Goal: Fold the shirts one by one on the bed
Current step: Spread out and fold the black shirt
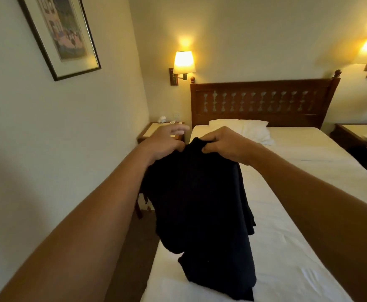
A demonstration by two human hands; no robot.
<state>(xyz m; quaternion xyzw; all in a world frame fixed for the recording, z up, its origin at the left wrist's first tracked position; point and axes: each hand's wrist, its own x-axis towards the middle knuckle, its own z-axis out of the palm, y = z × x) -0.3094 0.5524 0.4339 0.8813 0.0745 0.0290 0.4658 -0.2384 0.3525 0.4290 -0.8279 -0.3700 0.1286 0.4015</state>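
1. The black shirt (200, 214), nearest the camera, hangs bunched from both hands above the bed (298, 192), its lower hem draping onto the white sheet near the foot.
2. The bed carries a white pillow (243, 127) by the dark wooden headboard (263, 101).
3. The right hand (226, 144) clenches the shirt's top edge in its grip.
4. The left hand (165, 142) pinches the same edge, its other fingers spread loose.
5. A lit wall lamp (183, 62) glows above the bedside worktop (156, 129).
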